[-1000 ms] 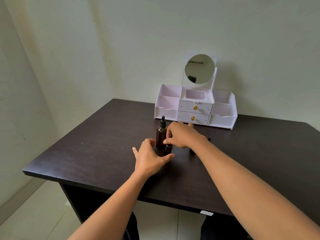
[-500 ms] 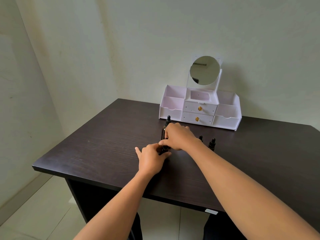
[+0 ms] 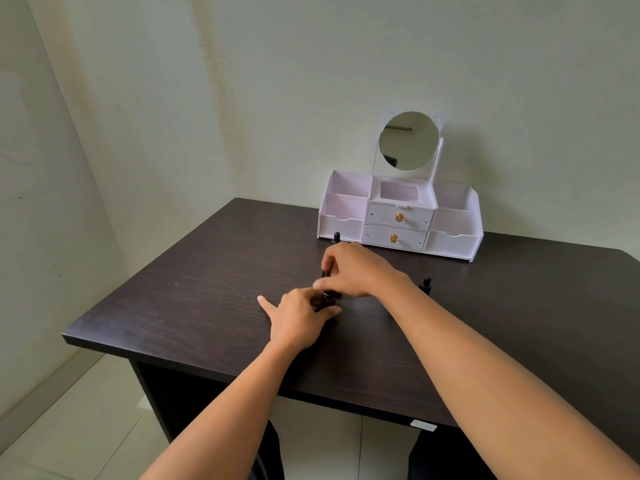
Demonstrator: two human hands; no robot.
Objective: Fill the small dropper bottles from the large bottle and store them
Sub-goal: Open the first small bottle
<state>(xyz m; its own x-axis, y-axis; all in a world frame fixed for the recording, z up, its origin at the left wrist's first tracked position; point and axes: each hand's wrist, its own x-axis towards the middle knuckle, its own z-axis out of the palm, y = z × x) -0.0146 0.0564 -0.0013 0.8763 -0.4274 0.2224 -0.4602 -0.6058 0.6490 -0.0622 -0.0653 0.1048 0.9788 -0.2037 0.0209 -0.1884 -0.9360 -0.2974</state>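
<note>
On the dark table (image 3: 194, 306) my left hand (image 3: 298, 320) grips a small dark dropper bottle (image 3: 327, 301) by its body. My right hand (image 3: 356, 271) pinches that bottle's black cap from above. The large brown bottle stands just behind my right hand; only its black dropper top (image 3: 336, 238) shows. Another small dropper bottle (image 3: 425, 285) stands upright to the right of my right wrist.
A white organiser (image 3: 453, 244) with open side compartments, two gold-knobbed drawers and a round mirror (image 3: 408, 140) stands at the back of the table against the wall. The table's front edge runs below my forearms, with tiled floor (image 3: 69, 427) to the left.
My head view shifted left and closer to the table. Both hands stay on the small bottle, and my right hand's fingers have turned slightly on the cap.
</note>
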